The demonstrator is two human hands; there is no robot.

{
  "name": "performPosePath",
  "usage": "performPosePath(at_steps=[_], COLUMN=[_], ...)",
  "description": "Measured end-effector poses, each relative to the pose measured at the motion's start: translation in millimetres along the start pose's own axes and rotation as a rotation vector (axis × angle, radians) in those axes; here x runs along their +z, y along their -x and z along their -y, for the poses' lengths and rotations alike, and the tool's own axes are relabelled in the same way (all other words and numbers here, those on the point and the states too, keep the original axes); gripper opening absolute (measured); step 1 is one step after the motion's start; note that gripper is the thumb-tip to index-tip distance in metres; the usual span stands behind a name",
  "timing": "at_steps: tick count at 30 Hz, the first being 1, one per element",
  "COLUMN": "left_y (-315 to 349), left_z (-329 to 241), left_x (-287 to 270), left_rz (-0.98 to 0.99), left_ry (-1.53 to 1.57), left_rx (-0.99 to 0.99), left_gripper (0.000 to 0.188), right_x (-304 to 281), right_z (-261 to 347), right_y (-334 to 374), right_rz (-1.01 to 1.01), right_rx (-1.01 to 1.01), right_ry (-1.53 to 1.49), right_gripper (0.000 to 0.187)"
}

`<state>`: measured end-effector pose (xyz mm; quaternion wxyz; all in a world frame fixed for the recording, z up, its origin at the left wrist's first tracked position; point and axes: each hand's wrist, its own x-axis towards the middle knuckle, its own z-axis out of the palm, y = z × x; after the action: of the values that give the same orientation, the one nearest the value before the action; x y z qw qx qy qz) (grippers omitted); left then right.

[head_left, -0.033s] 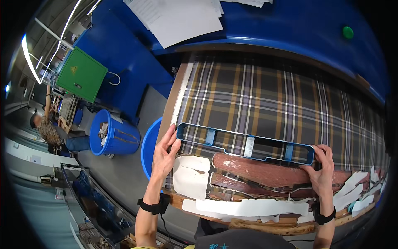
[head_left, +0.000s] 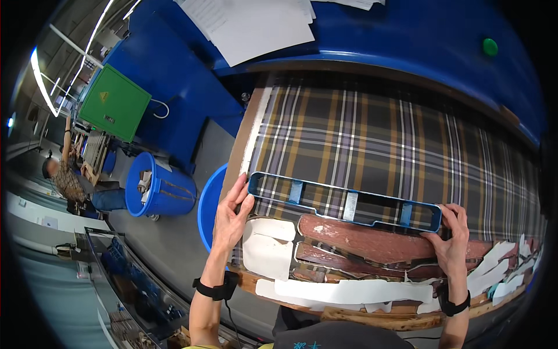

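A long, narrow blue metal cutting die (head_left: 350, 206) with several crossbars lies on plaid fabric (head_left: 378, 139). My left hand (head_left: 230, 220) grips its left end between thumb and fingers. At the opposite end, my right hand (head_left: 451, 241) holds the die the same way, with the thumb on the near side. The dark grey fabric carries purple, white and ochre stripes and shows through the die's openings. Just nearer to me, the fabric is cut away, and a worn red-brown surface (head_left: 372, 237) shows beside white scraps (head_left: 266, 256).
A blue machine body (head_left: 407, 38) with a green button (head_left: 490, 46) spans the far side. Papers (head_left: 256, 29) lie on it. Blue bins (head_left: 174, 192) stand at the left, near a green electrical box (head_left: 114, 104). Another person (head_left: 72, 183) stands farther left.
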<state>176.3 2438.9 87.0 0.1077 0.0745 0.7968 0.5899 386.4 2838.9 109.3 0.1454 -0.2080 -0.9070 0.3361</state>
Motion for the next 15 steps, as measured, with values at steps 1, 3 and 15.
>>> performPosePath(at_steps=[1,3,15], left_y=[-0.5,-0.1,-1.6], left_z=[0.1,-3.3,-4.8], left_x=[0.0,1.8,2.2], left_rz=[-0.001,-0.017,-0.044], left_ry=[-0.028,-0.035,-0.010], left_rx=[-0.003,-0.004,-0.062], left_gripper=[0.063,0.064,0.060], right_x=[0.1,1.1,3.0], right_z=[1.1,2.0,3.2], right_y=[-0.2,-0.4,-0.3], right_rz=[0.001,0.002,0.008], right_rx=[-0.002,-0.008,0.011], right_ry=[0.001,0.000,0.028], right_gripper=[0.060,0.060,0.060])
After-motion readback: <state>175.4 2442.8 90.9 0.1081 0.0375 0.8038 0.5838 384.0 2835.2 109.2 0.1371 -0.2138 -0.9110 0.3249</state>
